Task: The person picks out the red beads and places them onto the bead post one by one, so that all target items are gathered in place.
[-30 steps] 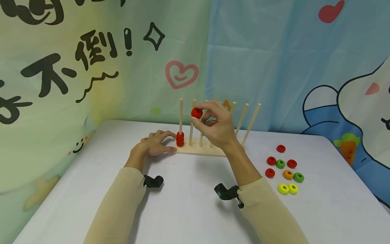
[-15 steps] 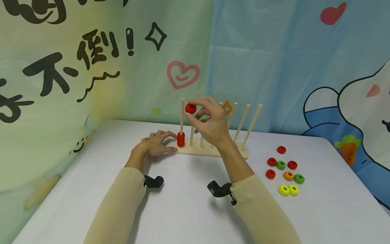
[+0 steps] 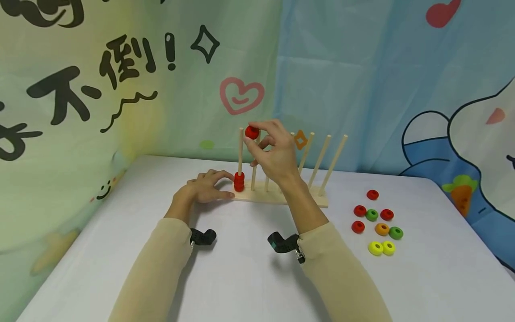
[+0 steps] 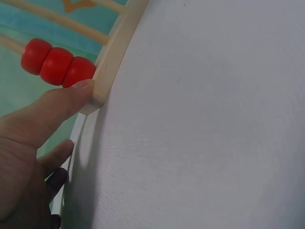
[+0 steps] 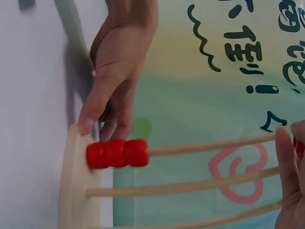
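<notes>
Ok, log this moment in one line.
right hand: pinches red bead near top of leftmost peg | left hand: touches wooden base | three red beads: stacked on that peg

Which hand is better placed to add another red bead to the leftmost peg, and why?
Probably the right hand: it pinches a red bead near the top of the leftmost peg, while the left hand is low, holding the wooden base.

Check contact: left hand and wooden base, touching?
Touching. The left wrist view shows it: the left hand rests its thumb tip on the end of the wooden base, no gap, beside the red beads.
</notes>
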{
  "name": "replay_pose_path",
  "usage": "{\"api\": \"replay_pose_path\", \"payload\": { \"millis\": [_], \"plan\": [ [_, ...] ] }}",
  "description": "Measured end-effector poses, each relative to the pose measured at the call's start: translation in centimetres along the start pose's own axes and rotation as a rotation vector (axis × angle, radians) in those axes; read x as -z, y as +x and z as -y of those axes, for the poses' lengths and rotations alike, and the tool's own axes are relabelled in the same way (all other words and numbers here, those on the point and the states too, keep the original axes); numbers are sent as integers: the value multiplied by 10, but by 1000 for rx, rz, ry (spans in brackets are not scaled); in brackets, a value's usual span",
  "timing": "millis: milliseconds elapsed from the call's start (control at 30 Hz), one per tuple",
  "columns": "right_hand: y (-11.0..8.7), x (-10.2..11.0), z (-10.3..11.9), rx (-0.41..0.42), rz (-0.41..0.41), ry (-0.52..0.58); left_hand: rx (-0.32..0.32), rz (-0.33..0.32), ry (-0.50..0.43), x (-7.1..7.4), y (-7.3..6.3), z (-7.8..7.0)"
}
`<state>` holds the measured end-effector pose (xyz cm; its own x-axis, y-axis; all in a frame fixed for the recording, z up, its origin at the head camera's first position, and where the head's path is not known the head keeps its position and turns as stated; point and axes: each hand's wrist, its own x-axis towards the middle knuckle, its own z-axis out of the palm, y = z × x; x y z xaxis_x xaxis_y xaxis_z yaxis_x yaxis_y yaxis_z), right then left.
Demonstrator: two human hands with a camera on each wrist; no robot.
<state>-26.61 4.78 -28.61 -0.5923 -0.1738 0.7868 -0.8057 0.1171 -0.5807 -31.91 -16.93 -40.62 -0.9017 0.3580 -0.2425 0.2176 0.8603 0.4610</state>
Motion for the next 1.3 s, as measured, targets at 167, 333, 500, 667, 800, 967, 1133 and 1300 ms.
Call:
{"api": "replay_pose_path", "payload": {
  "millis": [167, 333, 500, 667, 800, 967, 1133, 1300],
  "plan": [
    [6, -5, 1, -30, -3, -66, -7, 3, 2, 0, -2, 0],
    [10, -9, -19, -45, -1, -135, -9, -13, 3, 1, -4, -2],
    [14, -7, -30, -99, 29, -193, -10, -9, 0, 0, -1, -4],
    [20, -5, -25, -128, 67, -278, 17, -12, 12, -1, 2, -3],
    [23, -6, -22, -151, 98, -325, 33, -7, 19, -3, 4, 1],
    [26, -3, -18, -166, 125, -386, 18, 0, 16, -3, 4, -1],
    [30, -5, -15, -257, 184, -442, 23, 3, 15, -4, 2, -1],
    [32, -5, -12, -305, 241, -483, 19, 1, 12, -1, -2, -4]
  ]
}}
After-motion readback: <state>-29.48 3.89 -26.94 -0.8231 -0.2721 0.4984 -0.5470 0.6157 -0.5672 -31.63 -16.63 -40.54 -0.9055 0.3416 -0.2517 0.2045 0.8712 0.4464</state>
